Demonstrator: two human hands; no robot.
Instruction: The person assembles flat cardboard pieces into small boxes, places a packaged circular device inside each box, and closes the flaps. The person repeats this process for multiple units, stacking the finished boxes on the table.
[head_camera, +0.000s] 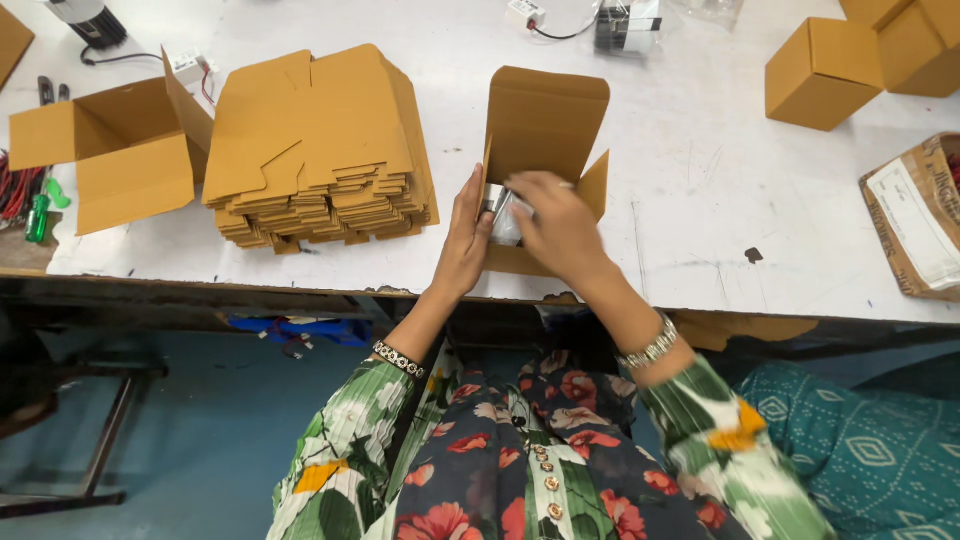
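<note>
A small brown cardboard box (545, 120) stands open near the table's front edge, its lid flap raised. My left hand (464, 238) presses flat against the box's left side. My right hand (558, 222) reaches over the box opening and grips a small silvery, plastic-wrapped item (500, 208), which sits half inside the box. Both hands touch the item and partly hide it.
A tall stack of flat brown box blanks (318, 150) lies left of the box. An open empty carton (105, 150) sits further left, closed small boxes (822, 72) at the back right, a taped carton (915, 215) at the right edge. Cables and adapters lie along the back.
</note>
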